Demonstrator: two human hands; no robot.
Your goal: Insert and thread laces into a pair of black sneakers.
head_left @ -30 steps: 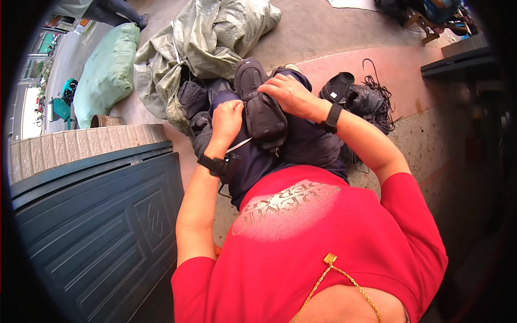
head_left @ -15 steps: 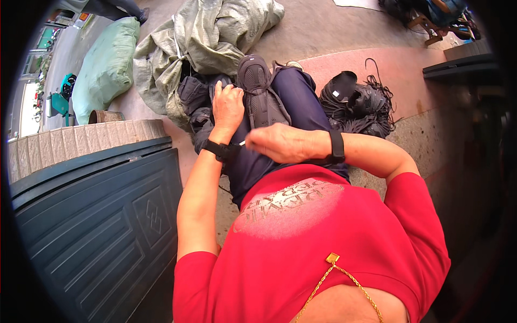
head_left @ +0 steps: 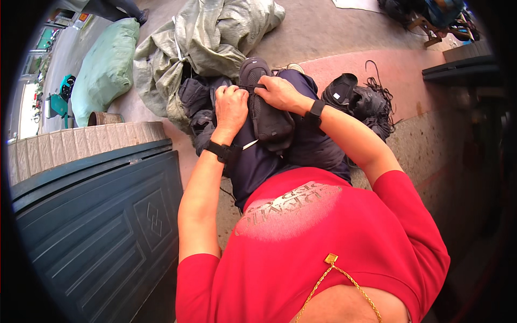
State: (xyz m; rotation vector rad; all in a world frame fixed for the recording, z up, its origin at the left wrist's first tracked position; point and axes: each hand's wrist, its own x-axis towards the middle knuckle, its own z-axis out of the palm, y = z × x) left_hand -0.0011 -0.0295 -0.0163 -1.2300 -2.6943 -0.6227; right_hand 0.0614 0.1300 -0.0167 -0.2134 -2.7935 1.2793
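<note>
A dark shoe (head_left: pixel 271 121) rests across my lap between my legs, its sole end pointing away. My left hand (head_left: pixel 231 109) is closed at the shoe's left side, fingers pinched on a dark shoelace (head_left: pixel 249 86). From the right, my right hand (head_left: pixel 282 95) reaches over the shoe, its fingers closed on the same lace, a short gap from the left. A thin white pointed thing (head_left: pixel 250 144) shows beside my left wrist; what it belongs to is hidden.
Dark shoes (head_left: pixel 195 98) lie by a grey-green woven sack (head_left: pixel 215 40) ahead. More black shoes with loose laces (head_left: pixel 371 105) are heaped to the right. A pale green stuffed sack (head_left: pixel 107 70) lies far left. A blue panelled door (head_left: pixel 107 226) stands at my left.
My right hand has moved forward from near my lap to the shoe's laces. The lace is now stretched between both hands, and the shoe's near end is uncovered.
</note>
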